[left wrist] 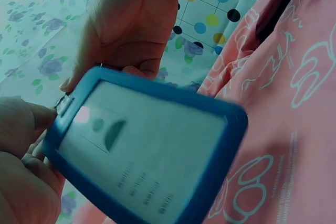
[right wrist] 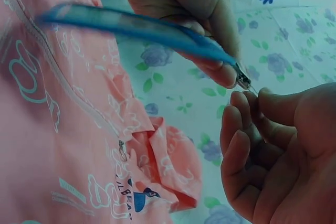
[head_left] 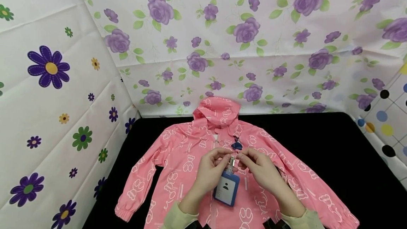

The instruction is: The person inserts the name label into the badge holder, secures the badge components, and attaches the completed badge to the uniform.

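A blue-framed ID badge holder (head_left: 226, 188) with a white card hangs over a pink hooded jacket (head_left: 178, 172). My left hand (head_left: 210, 170) pinches its top end by the metal clip (head_left: 232, 162). Beside it, my right hand (head_left: 262, 169) pinches a thin metal pin at the clip's end between thumb and index finger. In the left wrist view the badge holder (left wrist: 152, 140) shows its card face. The right wrist view shows the holder (right wrist: 142, 27) nearly edge-on, and the pin (right wrist: 254, 92) at my right fingertips; its far end is hidden.
The jacket lies spread, hood away from me, on a black table (head_left: 318, 140). A dark blue motif (head_left: 236, 145) sits on its chest, near the zipper pull (head_left: 217, 140). Floral cloth (head_left: 222, 63) hangs behind, with flowered cloth (head_left: 63, 116) at left and dotted cloth (head_left: 391, 119) at right.
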The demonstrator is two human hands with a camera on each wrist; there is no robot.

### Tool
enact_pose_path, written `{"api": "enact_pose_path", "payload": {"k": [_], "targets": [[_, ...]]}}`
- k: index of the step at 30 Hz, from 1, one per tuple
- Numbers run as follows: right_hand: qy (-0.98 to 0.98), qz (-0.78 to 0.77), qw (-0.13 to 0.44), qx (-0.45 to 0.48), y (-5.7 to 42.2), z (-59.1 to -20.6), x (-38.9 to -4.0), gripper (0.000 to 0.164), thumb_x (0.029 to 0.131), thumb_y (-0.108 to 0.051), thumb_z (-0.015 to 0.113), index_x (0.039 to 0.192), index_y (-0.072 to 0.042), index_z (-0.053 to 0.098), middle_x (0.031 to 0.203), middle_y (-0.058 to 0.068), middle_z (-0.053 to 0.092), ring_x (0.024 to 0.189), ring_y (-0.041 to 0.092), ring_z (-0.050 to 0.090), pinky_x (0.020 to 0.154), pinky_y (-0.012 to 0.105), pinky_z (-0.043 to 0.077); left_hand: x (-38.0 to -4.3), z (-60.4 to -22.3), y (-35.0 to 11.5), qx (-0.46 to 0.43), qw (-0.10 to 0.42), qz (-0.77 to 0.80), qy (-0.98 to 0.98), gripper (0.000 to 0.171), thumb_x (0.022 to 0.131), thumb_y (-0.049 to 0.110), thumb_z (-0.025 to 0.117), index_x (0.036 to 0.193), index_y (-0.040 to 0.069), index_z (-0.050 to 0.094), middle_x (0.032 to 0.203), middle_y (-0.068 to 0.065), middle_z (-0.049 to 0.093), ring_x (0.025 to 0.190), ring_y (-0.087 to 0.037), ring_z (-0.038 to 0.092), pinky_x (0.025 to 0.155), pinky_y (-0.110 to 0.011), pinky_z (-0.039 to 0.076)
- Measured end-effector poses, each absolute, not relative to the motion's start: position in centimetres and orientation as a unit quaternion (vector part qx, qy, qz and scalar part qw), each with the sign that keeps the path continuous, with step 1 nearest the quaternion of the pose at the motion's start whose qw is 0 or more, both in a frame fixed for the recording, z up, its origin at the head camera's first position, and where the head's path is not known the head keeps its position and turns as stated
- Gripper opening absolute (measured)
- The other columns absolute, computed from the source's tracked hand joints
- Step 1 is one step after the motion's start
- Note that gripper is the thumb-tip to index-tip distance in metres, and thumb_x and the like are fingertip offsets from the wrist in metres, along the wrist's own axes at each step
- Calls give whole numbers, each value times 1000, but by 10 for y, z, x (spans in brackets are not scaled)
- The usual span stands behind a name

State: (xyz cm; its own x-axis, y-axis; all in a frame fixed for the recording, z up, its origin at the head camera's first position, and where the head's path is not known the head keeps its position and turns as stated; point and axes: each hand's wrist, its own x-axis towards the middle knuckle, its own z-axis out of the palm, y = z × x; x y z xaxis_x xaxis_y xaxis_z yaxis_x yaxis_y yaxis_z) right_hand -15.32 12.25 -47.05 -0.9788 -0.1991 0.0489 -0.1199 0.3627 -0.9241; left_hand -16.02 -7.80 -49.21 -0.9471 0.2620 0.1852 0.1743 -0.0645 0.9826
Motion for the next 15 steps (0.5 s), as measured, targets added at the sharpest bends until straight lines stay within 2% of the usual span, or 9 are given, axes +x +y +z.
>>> {"api": "enact_pose_path", "payload": {"k": [6, 12, 15], "targets": [[827, -554, 27, -88, 122, -470, -154, 23, 113, -26, 58, 105, -11, 73, 89, 1, 69, 83, 16, 64, 74, 31, 57, -159, -491, -77, 159, 11, 699, 697, 23, 108, 11, 65, 123, -6, 70, 100, -18, 76, 78, -21, 80, 63, -28, 64], [835, -541, 16, -100, 123, -468, -153, 24, 113, -29, 57, 103, -14, 73, 87, -1, 66, 84, 22, 64, 73, 28, 54, -161, -492, -79, 190, -21, 672, 715, 16, 107, 5, 65, 119, 1, 75, 99, -11, 79, 82, -17, 78, 73, -38, 67], [836, -538, 12, -110, 123, -467, -152, 23, 113, -29, 57, 103, -15, 72, 86, -2, 65, 85, 21, 65, 74, 29, 54, -162, -492, -80, 215, -42, 654, 724, 17, 105, 0, 65, 117, 3, 76, 99, -9, 79, 84, -18, 77, 78, -40, 67]]}}
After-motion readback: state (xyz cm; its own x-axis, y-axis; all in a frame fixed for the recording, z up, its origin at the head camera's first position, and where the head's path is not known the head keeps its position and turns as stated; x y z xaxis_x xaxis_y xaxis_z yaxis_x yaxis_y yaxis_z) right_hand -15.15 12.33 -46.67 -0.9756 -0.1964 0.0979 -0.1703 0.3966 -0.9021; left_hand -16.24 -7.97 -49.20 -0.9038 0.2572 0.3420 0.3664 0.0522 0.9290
